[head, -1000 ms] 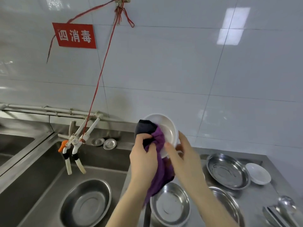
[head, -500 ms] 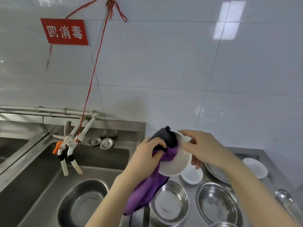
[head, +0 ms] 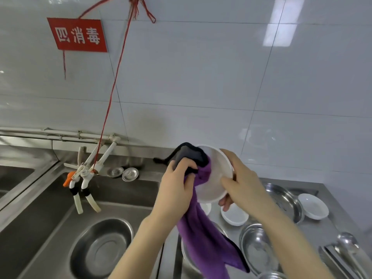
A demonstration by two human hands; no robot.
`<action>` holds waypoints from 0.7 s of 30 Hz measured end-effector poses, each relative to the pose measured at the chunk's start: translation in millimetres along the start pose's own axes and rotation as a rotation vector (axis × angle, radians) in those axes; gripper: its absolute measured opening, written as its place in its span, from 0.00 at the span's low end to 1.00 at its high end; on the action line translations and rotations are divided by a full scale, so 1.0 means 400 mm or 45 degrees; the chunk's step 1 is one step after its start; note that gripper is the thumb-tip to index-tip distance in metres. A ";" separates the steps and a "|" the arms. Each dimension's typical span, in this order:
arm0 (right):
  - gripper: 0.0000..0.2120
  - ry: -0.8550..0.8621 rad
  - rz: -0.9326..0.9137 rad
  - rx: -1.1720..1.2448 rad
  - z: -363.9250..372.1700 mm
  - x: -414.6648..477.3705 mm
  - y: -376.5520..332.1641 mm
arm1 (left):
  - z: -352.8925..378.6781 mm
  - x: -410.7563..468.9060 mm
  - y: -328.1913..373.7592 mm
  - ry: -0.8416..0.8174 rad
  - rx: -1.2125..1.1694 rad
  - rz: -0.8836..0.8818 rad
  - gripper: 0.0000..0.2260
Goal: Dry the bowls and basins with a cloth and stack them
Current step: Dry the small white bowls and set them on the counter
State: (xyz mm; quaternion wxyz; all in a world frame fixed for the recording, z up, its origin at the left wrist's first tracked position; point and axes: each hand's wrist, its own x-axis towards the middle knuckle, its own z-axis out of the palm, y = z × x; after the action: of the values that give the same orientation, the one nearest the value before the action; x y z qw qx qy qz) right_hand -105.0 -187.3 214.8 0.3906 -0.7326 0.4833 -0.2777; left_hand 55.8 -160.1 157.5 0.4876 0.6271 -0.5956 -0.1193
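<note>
Nearest me, the loose tail of the purple cloth (head: 205, 236) hung down over the steel basins (head: 255, 250) waiting on the surface (head: 311, 232), much as it had half a second before.

Just above, my left hand (head: 177, 186) was clenched round the bunched dark end of that cloth and pressed it into the upper part of the white bowl (head: 215, 178). My right hand (head: 241, 184) held the bowl in the air over the surface, with the thumb across the near rim and the fingers behind.

The change was here. Half a second earlier the right hand had gripped the bowl high on its rim. Now the grip sat lower down the right side, and the bowl stood more on edge with its mouth turned to the cloth. I judged the bowl was being turned against the cloth, so the drying of this one was in mid-course and stacking had not begun.

Beyond the hands, a small white bowl (head: 234, 216) sat on the surface. A second white bowl (head: 313, 206) lay further right beside a wide steel basin (head: 285, 200), and none of these was stacked.

To the left, another basin (head: 102, 248) lay in the sink (head: 130, 190) below the taps (head: 88, 174). Farthest off, a red sign (head: 77, 35) hung on the tiled wall.
</note>
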 end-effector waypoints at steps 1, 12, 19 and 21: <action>0.32 -0.069 0.018 -0.047 -0.025 0.003 -0.006 | -0.005 0.003 -0.002 -0.072 0.043 0.056 0.11; 0.23 0.462 0.034 0.327 0.069 0.001 0.020 | 0.075 -0.047 0.090 0.364 -0.198 -0.275 0.09; 0.24 0.071 0.052 0.041 -0.002 0.005 0.018 | 0.028 -0.024 0.009 0.065 -0.028 -0.056 0.09; 0.23 -0.130 0.106 -0.083 -0.044 0.010 0.016 | 0.003 -0.005 -0.007 -0.188 0.102 0.064 0.09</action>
State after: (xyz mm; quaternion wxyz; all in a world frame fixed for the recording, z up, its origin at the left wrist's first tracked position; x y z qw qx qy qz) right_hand -120.3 -197.7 219.1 0.4017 -0.7375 0.5017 -0.2074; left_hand 56.0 -159.4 153.8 0.4197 0.6204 -0.6499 -0.1289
